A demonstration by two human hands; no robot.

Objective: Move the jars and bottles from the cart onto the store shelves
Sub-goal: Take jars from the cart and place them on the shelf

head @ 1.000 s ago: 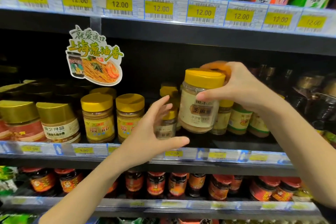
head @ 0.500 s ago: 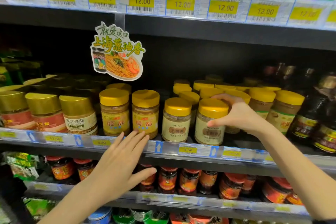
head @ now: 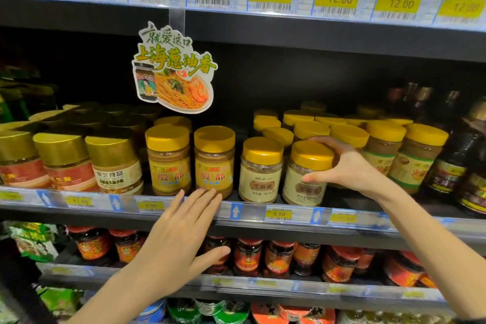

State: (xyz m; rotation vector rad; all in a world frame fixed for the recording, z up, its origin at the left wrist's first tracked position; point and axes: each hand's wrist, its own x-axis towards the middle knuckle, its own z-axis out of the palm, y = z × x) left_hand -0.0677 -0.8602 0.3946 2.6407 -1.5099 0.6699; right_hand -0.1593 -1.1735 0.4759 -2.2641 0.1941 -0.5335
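Right grip (head: 349, 166) curls round the sesame paste jar (head: 306, 175), fingers behind the yellow lid and thumb on the label. We judge this is to square it into the front row. The jar appears set down on the shelf (head: 352, 202), just beside its twin jar (head: 259, 171). Left grip (head: 181, 234) is spread flat and holds nothing, fingertips at the price rail (head: 278, 214). We take it as steadying.
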